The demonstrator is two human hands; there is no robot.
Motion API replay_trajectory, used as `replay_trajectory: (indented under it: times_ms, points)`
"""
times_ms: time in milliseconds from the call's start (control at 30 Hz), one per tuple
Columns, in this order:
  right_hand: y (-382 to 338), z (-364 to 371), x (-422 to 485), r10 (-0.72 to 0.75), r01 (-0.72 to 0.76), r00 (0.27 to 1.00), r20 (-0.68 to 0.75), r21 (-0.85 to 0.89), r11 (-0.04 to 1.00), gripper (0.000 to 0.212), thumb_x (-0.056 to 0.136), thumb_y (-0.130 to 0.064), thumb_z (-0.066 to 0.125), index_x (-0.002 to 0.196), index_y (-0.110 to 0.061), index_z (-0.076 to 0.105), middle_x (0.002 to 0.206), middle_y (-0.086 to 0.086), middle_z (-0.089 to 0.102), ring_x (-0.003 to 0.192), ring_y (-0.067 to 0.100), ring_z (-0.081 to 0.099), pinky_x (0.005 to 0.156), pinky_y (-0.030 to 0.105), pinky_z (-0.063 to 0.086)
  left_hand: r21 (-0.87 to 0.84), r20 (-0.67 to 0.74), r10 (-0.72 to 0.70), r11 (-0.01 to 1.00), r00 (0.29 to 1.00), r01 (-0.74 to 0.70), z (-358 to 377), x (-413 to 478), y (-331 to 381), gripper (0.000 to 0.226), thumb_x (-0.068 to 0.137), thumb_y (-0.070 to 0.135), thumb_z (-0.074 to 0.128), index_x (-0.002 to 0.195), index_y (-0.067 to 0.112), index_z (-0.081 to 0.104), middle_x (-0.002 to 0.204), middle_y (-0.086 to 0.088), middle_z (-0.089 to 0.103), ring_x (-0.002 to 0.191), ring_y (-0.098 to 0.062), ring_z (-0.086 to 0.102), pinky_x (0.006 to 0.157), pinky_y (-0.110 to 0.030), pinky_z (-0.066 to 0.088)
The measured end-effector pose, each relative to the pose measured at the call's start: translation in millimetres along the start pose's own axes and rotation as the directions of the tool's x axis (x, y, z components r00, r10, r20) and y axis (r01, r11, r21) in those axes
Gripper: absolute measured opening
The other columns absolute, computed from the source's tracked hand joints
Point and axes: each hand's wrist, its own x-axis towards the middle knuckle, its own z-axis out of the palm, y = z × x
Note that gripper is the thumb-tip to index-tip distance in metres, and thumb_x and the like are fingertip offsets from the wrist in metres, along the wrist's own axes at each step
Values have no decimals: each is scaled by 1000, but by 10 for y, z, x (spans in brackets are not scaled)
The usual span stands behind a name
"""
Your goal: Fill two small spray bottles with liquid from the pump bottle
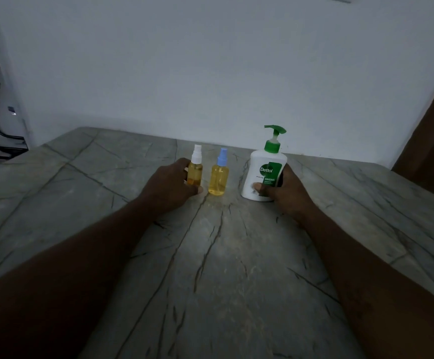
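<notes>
1. The white-capped spray bottle [194, 173] is held by the curled fingers [198, 189] of the left hand [169, 185], from its 9 o'clock side.
2. The pump bottle [260, 172] is gripped low down by the right hand [286, 193], from its 3 o'clock side, with the thumb laid across the front.
3. The blue-capped spray bottle [218, 177] is touched by nothing. It stands between the other two, just beside the white-capped one.
4. All three are set upright in a row at 12 o'clock on the surface [223, 255], near the wall [210, 60].
5. Yellow liquid is seen high up in both small bottles, and both caps are on. So the filling is judged done, and the putting down is the step in hand.
6. Next, a slow, gentle letting go is called for, so that nothing is tipped.
7. Counted: two spray bottles, one pump bottle, two hands.
</notes>
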Motion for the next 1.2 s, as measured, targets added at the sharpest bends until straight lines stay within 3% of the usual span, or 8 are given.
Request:
replay_trajectory:
  times_ms: [200,333,700,867,967,1067,1200]
  points:
    - [22,42,69,-2,1,999,41,23,1000,61,78,-21,88,132,-19,59,121,-4,74,110,14,70,100,41,56,-11,-25,-13,1000,1000,13,5,6,-39,55,82,36,82,128,20,56,105,4,64,95,-17,61,79,-28,40]
    - [5,44,51,-3,4,999,38,-6,1000,59,80,-23,86,133,-20,58,121,-7,73,108,9,69,97,35,55,-19,-22,-24,1000,999,24,2,0,-19,58,83,35,82,132,19,55,115,-3,68,93,-14,56,80,-29,40]
    - [65,23,49,6,-6,998,60,-2,1000,64,74,-30,90,131,-23,60,120,-6,74,110,12,70,102,44,55,-26,10,-58,998,998,59,-17,-27,33,67,82,33,83,139,18,50,125,-8,67,95,-15,54,81,-29,40]
    - [24,38,-16,17,-17,1000,2,-116,993,67,78,-36,88,134,-25,51,129,-6,65,114,14,62,87,27,49,1,21,-51,999,998,51,7,-23,-11,73,78,34,86,138,19,48,121,-6,70,97,-18,61,83,-32,47]
    - [-1,40,-98,19,-26,999,-45,-172,985,80,81,-34,86,146,-17,42,140,2,60,117,17,58,94,30,46,66,6,-60,996,998,60,9,-37,-41,81,77,42,85,143,16,44,116,-6,71,108,-27,65,92,-42,53]
    - [-36,31,-207,24,-56,993,-116,-287,956,89,82,-36,85,153,-14,36,142,6,59,122,24,60,99,38,51,163,-26,-66,984,997,70,3,-103,-42,87,77,53,82,141,11,42,115,-10,69,107,-30,63,86,-42,54]
    - [-122,22,-480,13,-100,987,-161,-545,832,85,88,-33,76,157,-12,30,148,12,54,130,30,56,105,42,49,291,-76,-78,952,994,97,-37,-285,79,75,84,53,76,135,7,46,126,-20,62,113,-36,59,85,-42,51]
